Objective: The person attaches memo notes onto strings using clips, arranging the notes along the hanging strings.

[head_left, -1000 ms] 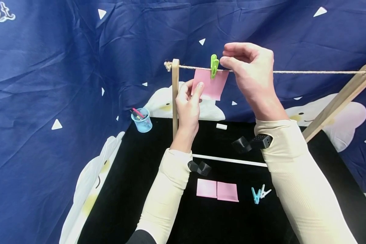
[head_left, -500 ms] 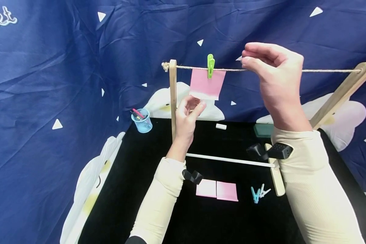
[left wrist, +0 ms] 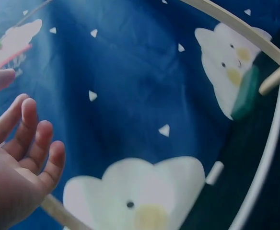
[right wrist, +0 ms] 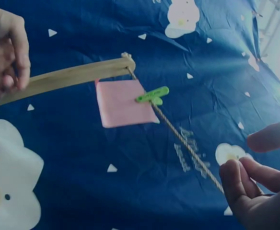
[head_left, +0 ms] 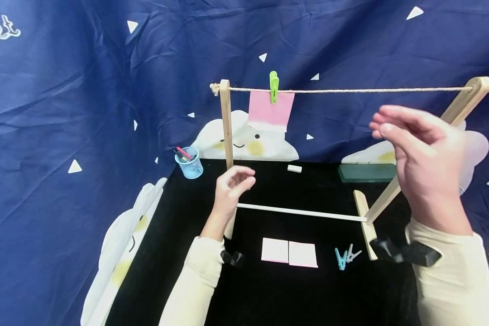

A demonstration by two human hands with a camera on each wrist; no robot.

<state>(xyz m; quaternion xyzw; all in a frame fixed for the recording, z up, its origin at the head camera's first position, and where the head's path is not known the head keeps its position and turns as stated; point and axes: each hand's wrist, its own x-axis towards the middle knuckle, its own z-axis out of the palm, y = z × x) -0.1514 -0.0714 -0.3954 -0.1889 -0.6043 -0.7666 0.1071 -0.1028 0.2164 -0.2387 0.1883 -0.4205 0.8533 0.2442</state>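
Observation:
A pink sticky note hangs from the rope near its left end, clipped by a green clothespin. My left hand, fingers loosely bent and holding nothing, is in front of the left wooden post, below the note. My right hand is below the rope near the right post, its fingers relaxed with nothing between them. On the black table lie two pink sticky notes side by side. To their right are a blue clothespin and a white clothespin.
A blue pen cup stands at the back left. Farther back are a white eraser and a green box. A white bar joins the stand's posts low across the table.
My left hand has let go of the hanging note and moved down and left. My right hand has moved right and down, away from the clothespin. The note stays hanging.

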